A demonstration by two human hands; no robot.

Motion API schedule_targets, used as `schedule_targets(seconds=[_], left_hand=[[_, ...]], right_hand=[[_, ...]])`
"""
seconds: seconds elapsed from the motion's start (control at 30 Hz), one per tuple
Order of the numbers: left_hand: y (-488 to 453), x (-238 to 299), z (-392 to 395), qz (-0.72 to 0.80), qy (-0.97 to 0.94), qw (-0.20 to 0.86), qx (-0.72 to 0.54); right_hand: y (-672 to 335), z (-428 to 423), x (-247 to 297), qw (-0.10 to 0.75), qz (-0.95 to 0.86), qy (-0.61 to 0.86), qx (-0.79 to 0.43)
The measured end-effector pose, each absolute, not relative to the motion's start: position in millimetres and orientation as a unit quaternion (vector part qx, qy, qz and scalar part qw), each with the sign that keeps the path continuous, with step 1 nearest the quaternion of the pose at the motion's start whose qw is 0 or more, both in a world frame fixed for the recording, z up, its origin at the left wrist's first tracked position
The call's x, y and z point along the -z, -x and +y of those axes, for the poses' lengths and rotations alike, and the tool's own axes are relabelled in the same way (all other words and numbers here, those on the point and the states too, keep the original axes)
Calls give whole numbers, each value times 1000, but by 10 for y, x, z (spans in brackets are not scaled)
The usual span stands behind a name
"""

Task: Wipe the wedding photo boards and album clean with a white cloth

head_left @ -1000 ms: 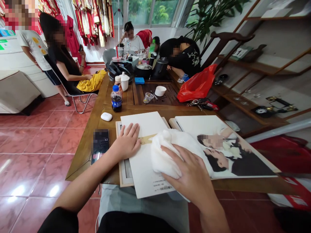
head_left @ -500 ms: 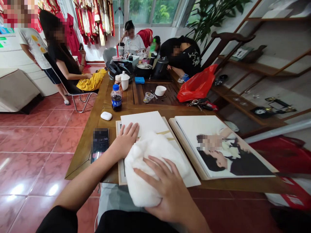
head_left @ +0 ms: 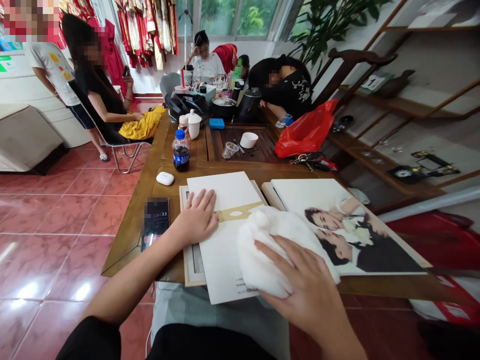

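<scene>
My left hand (head_left: 198, 219) lies flat with fingers spread on the left side of a white printed page (head_left: 221, 255). A tan band with white ovals crosses that page, and small dark print shows near its lower edge. My right hand (head_left: 305, 272) grips a soft, fluffy white cloth (head_left: 258, 245), which covers the page's right part and reaches the neighbouring photo page. Beneath the printed page, a pale framed board (head_left: 190, 272) shows at the left. To the right is a thick stack of pages with a couple's photo (head_left: 360, 245) on top.
A phone (head_left: 155, 222), a white earbud case (head_left: 165, 178) and a cola bottle (head_left: 181, 152) stand along the wooden table's left side. Farther back are a white bowl (head_left: 248, 140), a red plastic bag (head_left: 305, 132) and keys (head_left: 309, 160). Several people sit or stand beyond.
My right hand has moved the white cloth to the right, uncovering the tan band and print. The page's lower end now sits farther left, tilted. My left hand stays nearly in place.
</scene>
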State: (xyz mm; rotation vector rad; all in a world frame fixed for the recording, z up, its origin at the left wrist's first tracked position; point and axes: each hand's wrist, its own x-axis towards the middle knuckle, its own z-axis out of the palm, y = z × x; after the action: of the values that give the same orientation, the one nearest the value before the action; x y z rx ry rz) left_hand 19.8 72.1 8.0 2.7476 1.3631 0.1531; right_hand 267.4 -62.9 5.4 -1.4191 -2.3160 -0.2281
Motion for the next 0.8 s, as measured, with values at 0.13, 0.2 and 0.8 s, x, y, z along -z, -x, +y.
schedule_targets(seconds=[0.13,0.2,0.8], left_hand=[[-191,-55,728,442,-895,29,-58],[-192,-48,727,442,-895,23,-61],[-218,-182,686,369,-928,-24,-49]], right_hand=[[-2701,-633,-47,202,-828,515,91],[-2610,-642,-66,210,-831,508,87],[-2487,-570,-64,307,-798,512,77]])
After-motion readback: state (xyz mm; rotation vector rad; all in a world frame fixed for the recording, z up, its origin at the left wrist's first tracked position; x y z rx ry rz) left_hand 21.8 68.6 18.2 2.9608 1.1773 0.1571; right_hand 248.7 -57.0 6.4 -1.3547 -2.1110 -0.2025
